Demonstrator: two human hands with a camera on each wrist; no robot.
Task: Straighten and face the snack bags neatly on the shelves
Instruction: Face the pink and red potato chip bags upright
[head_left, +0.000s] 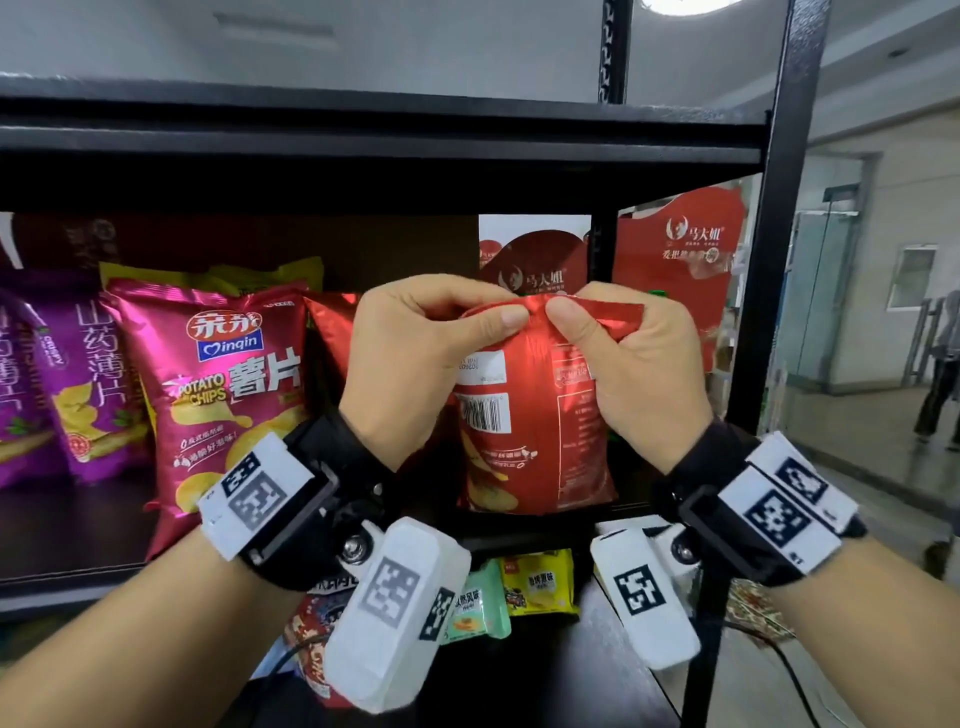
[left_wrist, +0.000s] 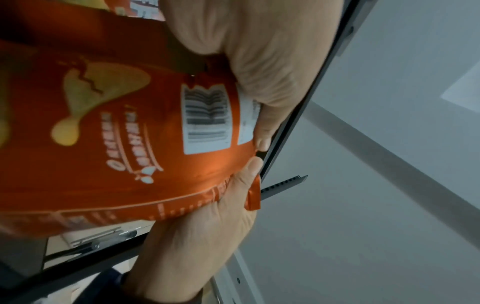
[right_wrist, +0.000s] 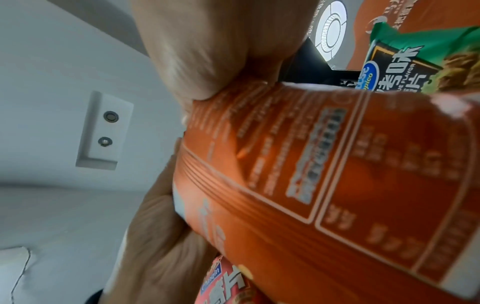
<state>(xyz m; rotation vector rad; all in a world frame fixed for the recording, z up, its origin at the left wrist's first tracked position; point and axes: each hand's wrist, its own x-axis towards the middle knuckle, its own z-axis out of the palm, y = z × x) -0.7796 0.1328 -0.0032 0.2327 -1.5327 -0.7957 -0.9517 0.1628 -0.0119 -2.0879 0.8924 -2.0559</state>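
A shiny red chip bag (head_left: 535, 431) stands upright at the shelf's front edge, its back with the barcode towards me. My left hand (head_left: 498, 312) pinches the left half of its top seal, thumb in front. My right hand (head_left: 569, 314) pinches the right half, the thumbs nearly touching. In the left wrist view the red bag (left_wrist: 130, 144) fills the left side, with both thumbs at its top edge. The right wrist view shows the bag's printed back (right_wrist: 337, 185) close up under my right hand (right_wrist: 207, 61). A magenta chip bag (head_left: 223, 384) faces forward left of it.
Purple bags (head_left: 88, 374) stand at the far left and another red bag (head_left: 332, 332) behind my left hand. A green bag (right_wrist: 415, 61) sits behind the held one. The upper shelf (head_left: 363, 135) is close above, a black post (head_left: 774, 260) right. Small packs (head_left: 540, 582) lie on the lower shelf.
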